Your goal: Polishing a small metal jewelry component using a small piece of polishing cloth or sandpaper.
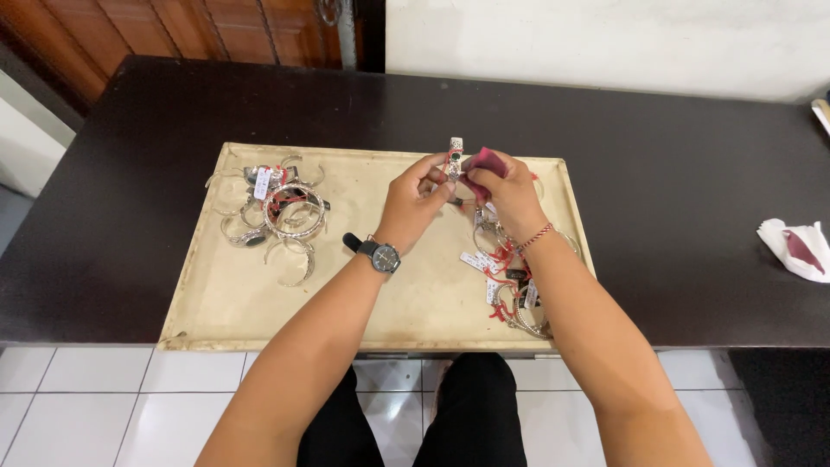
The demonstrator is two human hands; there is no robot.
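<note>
My left hand [415, 201], with a black wristwatch on its wrist, holds a silver cuff bracelet [455, 152] upright above a cream tray [229, 298]. My right hand [506, 192] pinches a small dark red cloth [486, 161] against the bracelet. A thin red and white cord circles my right wrist. Both hands hover over the tray's upper middle, touching each other at the bracelet.
A heap of silver bracelets with tags [275, 212] lies at the tray's left. A second heap with white tags and red strings [510, 290] lies at its right, under my right forearm. A crumpled white cloth [800, 248] rests on the dark table [674, 156] at far right.
</note>
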